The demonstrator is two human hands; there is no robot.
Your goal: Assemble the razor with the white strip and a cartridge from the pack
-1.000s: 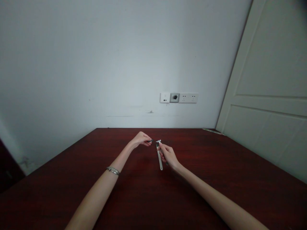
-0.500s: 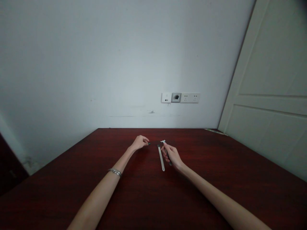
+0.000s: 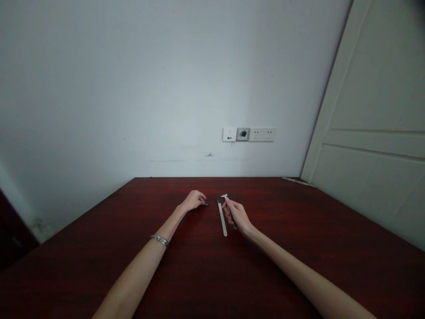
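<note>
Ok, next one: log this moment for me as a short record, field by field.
Left hand: fingertips at a small green item; cannot tell if it is lifted
Right hand: closed around a silver-headed tool, head pointing away from the wearer
Surface: dark red table
Between hands: slim pale strip with a dark far end
Left wrist: metal bracelet
Background: white wall with wall sockets

No text, brand, number or sign legible. Wall socket plates (image 3: 262, 134): any lettering too small to read. Pale strip (image 3: 298, 181) at counter's (image 3: 195, 274) far right corner: any print likewise unreadable.
</note>
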